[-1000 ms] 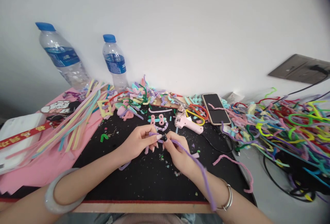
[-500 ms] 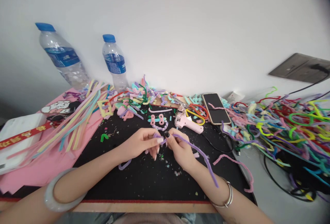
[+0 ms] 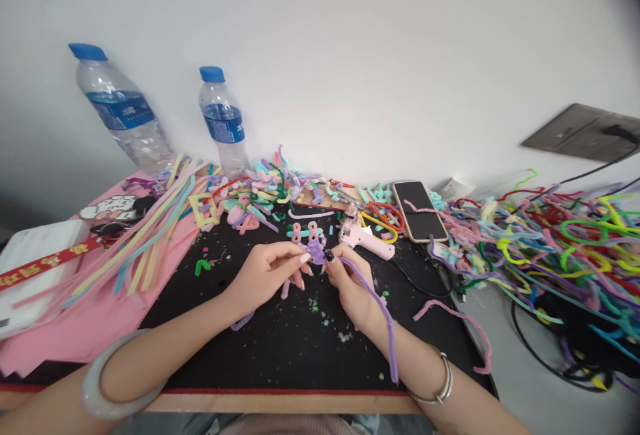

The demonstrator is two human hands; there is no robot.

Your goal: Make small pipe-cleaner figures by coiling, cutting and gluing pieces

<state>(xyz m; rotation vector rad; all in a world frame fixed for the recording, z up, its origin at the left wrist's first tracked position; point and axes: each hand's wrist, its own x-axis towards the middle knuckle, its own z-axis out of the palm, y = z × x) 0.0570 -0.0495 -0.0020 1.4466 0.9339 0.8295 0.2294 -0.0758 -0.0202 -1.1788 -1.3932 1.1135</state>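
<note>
Between my hands is a purple pipe cleaner [image 3: 371, 288], bent into tight zigzag folds near the fingertips. My left hand [image 3: 273, 273] pinches the folded part from the left. From the right, my right hand [image 3: 351, 283] grips the same strand, its thumb against the folds. A long loose tail runs over my right hand and hangs down past the wrist. Just beyond the fingers lie small pink looped pieces [image 3: 313, 230] on the black mat [image 3: 280, 355]. A pink hot glue gun [image 3: 367, 239] rests behind my right hand.
Two water bottles [image 3: 223, 121] stand against the wall. Pastel strips [image 3: 160, 235] lie on pink paper at left. A phone [image 3: 420, 211] lies at back right, beside a big tangle of coloured pipe cleaners [image 3: 575, 241]. A black cable [image 3: 415, 283] trails from the glue gun.
The folded purple part now shows between my fingertips. Both hands have shifted slightly, and the loose tail has swung left and hangs straighter.
</note>
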